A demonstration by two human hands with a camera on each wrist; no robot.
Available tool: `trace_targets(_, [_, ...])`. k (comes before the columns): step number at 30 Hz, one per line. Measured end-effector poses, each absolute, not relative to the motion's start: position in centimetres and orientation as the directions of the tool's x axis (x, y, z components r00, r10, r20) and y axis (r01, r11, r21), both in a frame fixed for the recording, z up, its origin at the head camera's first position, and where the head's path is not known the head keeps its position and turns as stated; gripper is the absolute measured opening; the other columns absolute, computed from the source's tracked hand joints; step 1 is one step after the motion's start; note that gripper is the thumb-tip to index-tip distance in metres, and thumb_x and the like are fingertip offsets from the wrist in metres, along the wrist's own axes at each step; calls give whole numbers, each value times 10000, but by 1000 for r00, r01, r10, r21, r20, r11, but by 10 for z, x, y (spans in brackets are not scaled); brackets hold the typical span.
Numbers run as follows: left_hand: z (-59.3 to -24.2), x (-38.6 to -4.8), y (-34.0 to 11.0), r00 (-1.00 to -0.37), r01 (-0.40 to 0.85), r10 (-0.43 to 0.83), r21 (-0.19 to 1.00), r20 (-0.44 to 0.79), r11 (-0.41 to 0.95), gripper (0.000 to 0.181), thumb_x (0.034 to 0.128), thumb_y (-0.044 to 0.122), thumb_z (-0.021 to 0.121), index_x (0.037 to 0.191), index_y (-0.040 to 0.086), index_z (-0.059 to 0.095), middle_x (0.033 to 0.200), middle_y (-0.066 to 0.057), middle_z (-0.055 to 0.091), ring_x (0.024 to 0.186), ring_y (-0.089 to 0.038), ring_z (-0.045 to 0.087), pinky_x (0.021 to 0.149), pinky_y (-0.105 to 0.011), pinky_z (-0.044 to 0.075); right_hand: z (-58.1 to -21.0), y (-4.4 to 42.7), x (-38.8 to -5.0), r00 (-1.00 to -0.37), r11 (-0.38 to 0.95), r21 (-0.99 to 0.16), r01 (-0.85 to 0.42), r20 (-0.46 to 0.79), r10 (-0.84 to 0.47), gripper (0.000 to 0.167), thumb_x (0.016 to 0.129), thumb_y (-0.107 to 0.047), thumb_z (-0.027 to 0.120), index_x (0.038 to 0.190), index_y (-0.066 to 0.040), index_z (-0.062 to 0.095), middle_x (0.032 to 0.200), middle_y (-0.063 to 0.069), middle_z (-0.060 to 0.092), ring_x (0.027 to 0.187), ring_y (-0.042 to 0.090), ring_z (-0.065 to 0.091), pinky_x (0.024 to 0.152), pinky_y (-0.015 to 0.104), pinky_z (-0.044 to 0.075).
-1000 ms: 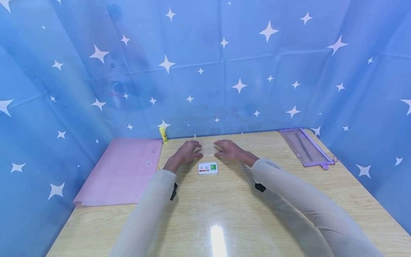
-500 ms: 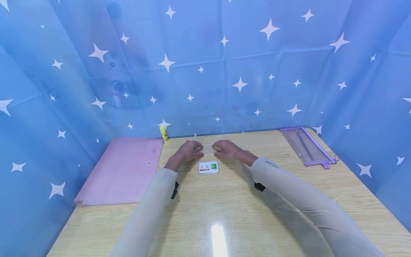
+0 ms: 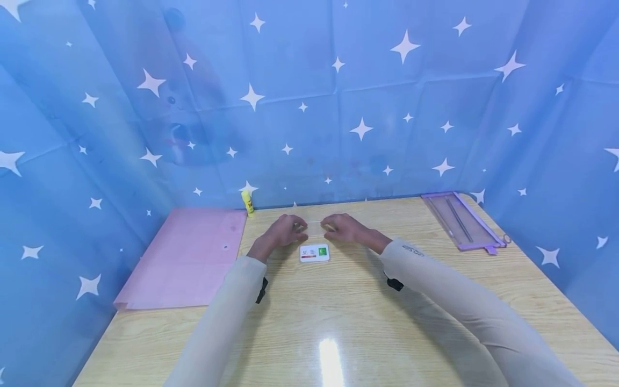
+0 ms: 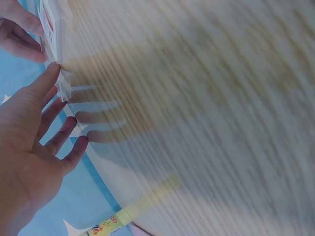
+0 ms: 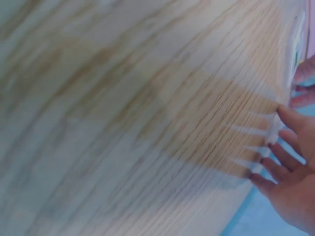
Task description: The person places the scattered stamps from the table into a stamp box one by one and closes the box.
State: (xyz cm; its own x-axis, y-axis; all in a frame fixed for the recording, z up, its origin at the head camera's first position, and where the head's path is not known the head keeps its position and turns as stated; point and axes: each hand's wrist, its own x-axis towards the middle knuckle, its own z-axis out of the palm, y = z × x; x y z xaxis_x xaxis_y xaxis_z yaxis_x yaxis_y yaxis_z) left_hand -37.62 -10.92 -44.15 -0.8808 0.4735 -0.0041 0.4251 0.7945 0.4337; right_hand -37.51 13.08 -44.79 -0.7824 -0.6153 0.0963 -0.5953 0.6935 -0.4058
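Between both hands, a clear, flat rectangular plastic piece (image 3: pixel 314 228) lies at table level; its exact kind is hard to tell. My left hand (image 3: pixel 286 229) pinches its left end between thumb and fingers, and the clear plastic (image 4: pixel 64 88) shows at the fingertips in the left wrist view. At the opposite end, my right hand (image 3: pixel 344 227) grips it the same way, the little finger touching the table in the right wrist view. Just nearer to me lies a small white rectangular case (image 3: pixel 314 253) with printed marks and a green square; neither hand touches it.
A pink folder (image 3: pixel 186 258) covers the table's left side. Behind it, a yellow glue stick (image 3: pixel 247 203) stands at the back edge. To the far right lies a purple-edged mesh pouch (image 3: pixel 461 221) with slim things inside. A starry blue curtain (image 3: pixel 309 123) encloses the table.
Both hands have closed in slightly on the ends of the clear plastic piece. The white case and the other things stay in place; the head view shifts only a little.
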Motion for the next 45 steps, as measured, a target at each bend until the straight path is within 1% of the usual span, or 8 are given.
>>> trace_targets(8, [-445,-372,-113,-885,405,463,426,-38,809,404,966,272,760,1326,101,691,1425,-111,628,1380,-296,525,1176,-450,375,-451,127,-369,-766,679,-400,-616,105,-634,397,992,-128,713,1334,59,639,1362,232,644,1281,394,594,1116,508,436])
trace_targets(15, [-444,-366,-115,-879,413,475,431,-41,802,394,975,251,753,1328,89,689,1409,-114,636,1368,-299,535,1161,-448,395,-454,127,-366,-746,663,-379,-645,126,-654,375,986,-125,721,1308,57,656,1332,224,664,1245,381,619,1081,495,471])
trace_targets(22, [-443,-364,-118,-868,434,495,428,-37,793,391,987,237,740,1337,70,685,1399,-121,643,1356,-304,546,1144,-451,416,-455,127,-366,-740,656,-387,-648,114,-663,394,1006,-144,702,1337,61,640,1341,221,660,1230,368,627,1064,492,483])
trace_targets(27, [-441,-362,-120,-867,427,497,447,-45,786,402,988,233,739,1347,62,677,1403,-133,636,1343,-310,556,1129,-451,433,-453,126,-365,-736,653,-396,-646,98,-669,423,1009,-152,700,1362,67,620,1363,226,645,1257,372,609,1070,500,476])
trace_targets(30, [-439,-360,-121,-862,441,506,445,-32,779,406,984,228,745,1343,51,678,1392,-137,643,1326,-311,570,1118,-449,445,-450,125,-363,-724,639,-392,-662,113,-680,419,1005,-141,704,1354,77,623,1352,234,648,1246,379,614,1058,506,483])
trace_targets(37, [-435,-356,-126,-854,474,520,439,16,763,389,963,226,766,1303,49,698,1359,-121,667,1294,-298,599,1105,-431,459,-446,125,-358,-670,586,-351,-730,199,-716,380,984,-110,721,1294,98,650,1283,252,676,1174,397,649,1013,508,512])
trace_targets(41, [-433,-353,-124,-823,526,567,434,43,731,380,969,227,762,1290,32,704,1333,-126,680,1271,-292,613,1090,-426,473,-444,130,-352,-679,596,-349,-724,207,-704,361,976,-95,726,1278,92,662,1286,260,671,1200,417,633,1034,524,499])
trace_targets(45, [-429,-351,-121,-812,544,581,420,48,726,380,971,236,761,1285,28,708,1325,-125,686,1266,-293,617,1086,-426,476,-440,134,-346,-689,584,-393,-710,217,-691,360,974,-74,724,1283,97,656,1306,277,651,1229,443,607,1041,552,485])
